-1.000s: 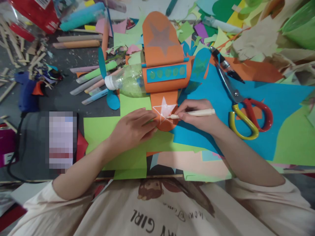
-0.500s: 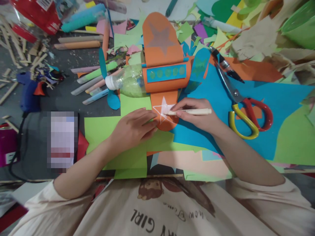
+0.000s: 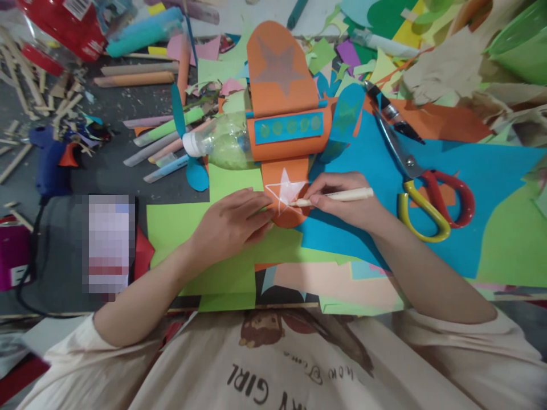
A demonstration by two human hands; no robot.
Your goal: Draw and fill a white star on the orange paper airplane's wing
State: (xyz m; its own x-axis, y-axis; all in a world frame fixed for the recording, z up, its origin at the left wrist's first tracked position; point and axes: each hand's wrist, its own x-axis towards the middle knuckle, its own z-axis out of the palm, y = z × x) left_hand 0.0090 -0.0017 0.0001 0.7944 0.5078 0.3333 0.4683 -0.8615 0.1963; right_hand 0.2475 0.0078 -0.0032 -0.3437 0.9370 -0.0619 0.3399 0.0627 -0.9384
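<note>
A toy airplane made from a clear plastic bottle (image 3: pixel 226 139) and orange paper lies before me, with a blue propeller at its white cap. Its far wing (image 3: pixel 273 42) bears a grey star. On the near wing (image 3: pixel 294 219) is a white-outlined star (image 3: pixel 285 191), partly filled in white. My right hand (image 3: pixel 342 196) pinches a cream-coloured marker (image 3: pixel 348 195), whose tip touches the lower part of that star. My left hand (image 3: pixel 237 222) lies flat, fingers stretched out, its fingertips at the near wing's left edge over green paper (image 3: pixel 222 273).
Scissors (image 3: pixel 412 168) with red and yellow handles and a black pen (image 3: pixel 395 111) lie right, on blue paper (image 3: pixel 461 188). At left are a blue glue gun (image 3: pixel 49 159), a blurred-out phone (image 3: pixel 109 245) and several markers (image 3: pixel 137 78). Paper scraps surround the airplane's far side.
My right hand has shifted slightly right, and the marker tip has moved lower on the star. More of the white fill shows now. My left hand stays in place.
</note>
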